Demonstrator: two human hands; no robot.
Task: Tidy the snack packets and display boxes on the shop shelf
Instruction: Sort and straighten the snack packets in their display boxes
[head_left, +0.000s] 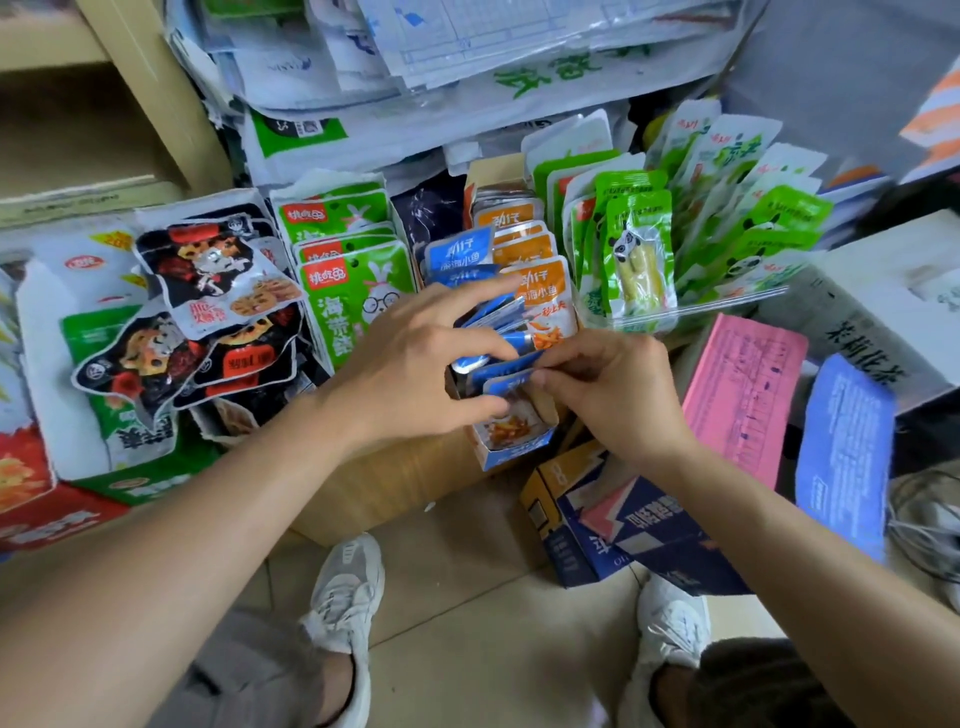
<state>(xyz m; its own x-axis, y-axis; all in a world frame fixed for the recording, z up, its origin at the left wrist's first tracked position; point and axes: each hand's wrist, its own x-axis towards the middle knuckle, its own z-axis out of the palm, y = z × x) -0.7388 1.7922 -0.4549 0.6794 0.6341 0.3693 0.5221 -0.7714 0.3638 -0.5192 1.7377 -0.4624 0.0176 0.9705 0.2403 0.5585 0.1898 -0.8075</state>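
Observation:
A small blue display box (511, 449) stands at the middle of the shelf, filled with blue snack packets (496, 317). My left hand (415, 364) lies over the row, its fingers spread across several blue packets and its thumb on one. My right hand (608, 387) pinches the top edge of the front blue packet (511, 383). Orange packets (540, 283) of the same brand stand just behind, in a neighbouring row.
Green seaweed packets (353, 280) and black lotus-root packets (208, 291) lie to the left, green panda packets (639, 260) in a clear box to the right. A pink box (743, 395) and a flattened blue carton (623, 525) sit at the right. My shoes are on the tiled floor below.

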